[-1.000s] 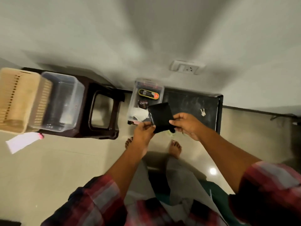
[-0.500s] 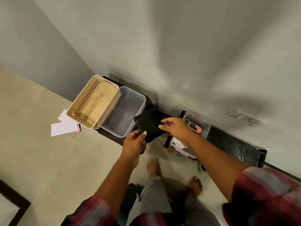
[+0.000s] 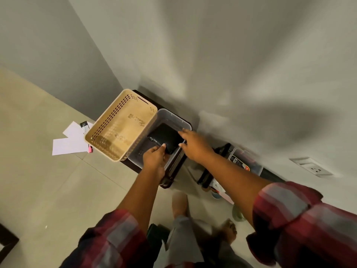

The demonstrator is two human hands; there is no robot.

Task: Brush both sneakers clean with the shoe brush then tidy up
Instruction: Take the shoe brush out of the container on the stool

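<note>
In the clear plastic tub (image 3: 174, 116) at twelve o'clock, the black folded cloth (image 3: 164, 136) has landed; left hand (image 3: 154, 157) pinches it, right hand (image 3: 195, 146) released, so tidying is underway.

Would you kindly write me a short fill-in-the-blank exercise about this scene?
The black cloth lies inside the ____ plastic bin.
Beside that bin stands a beige ____.
The left hand pinches the cloth with its ____ on top.
White ____ lie on the floor.
Missing words: clear, basket, thumb, papers.
</note>
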